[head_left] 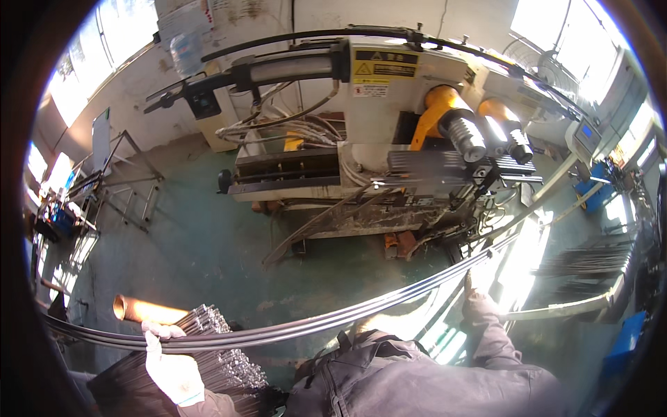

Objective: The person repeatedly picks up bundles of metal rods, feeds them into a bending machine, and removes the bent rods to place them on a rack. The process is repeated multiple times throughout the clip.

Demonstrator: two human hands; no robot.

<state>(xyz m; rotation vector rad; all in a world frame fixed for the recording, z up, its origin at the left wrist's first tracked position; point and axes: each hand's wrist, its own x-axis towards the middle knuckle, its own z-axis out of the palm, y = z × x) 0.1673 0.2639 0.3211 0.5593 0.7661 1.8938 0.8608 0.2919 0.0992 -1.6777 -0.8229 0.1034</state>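
Head view is showing several long dark rods (pixel 313 325) running in a bowed line across the front of the person's body, above the floor (pixel 187 236); glare and overlap are making their count hard to tell. Left hand (pixel 172 372) is gripping them toward their left part, its fingers clamping around the rods with the thumb on the near side. Right hand (pixel 479 300) is reaching up to touch them close to their right end, but strong light is washing over its fingers, so whether they are clamping or merely supporting cannot be told. Grey jacket (pixel 410 379) is filling the lower middle, between the hands. Just beside the left hand, a thick bundle of rods (pixel 240 365) is lying with its bright ends facing the machine side, and an orange-brown tube (pixel 149 311) is lying against its far side. Across the floor, a large pale machine (pixel 372 125) is standing toward the far wall, bearing a yellow cylinder (pixel 443 108) and stepped metal rollers (pixel 467 141). Toward the floor's right edge, a pale rack (pixel 570 311) is carrying more dark rods (pixel 590 260), and a blue bin (pixel 624 340) is standing near its close corner.
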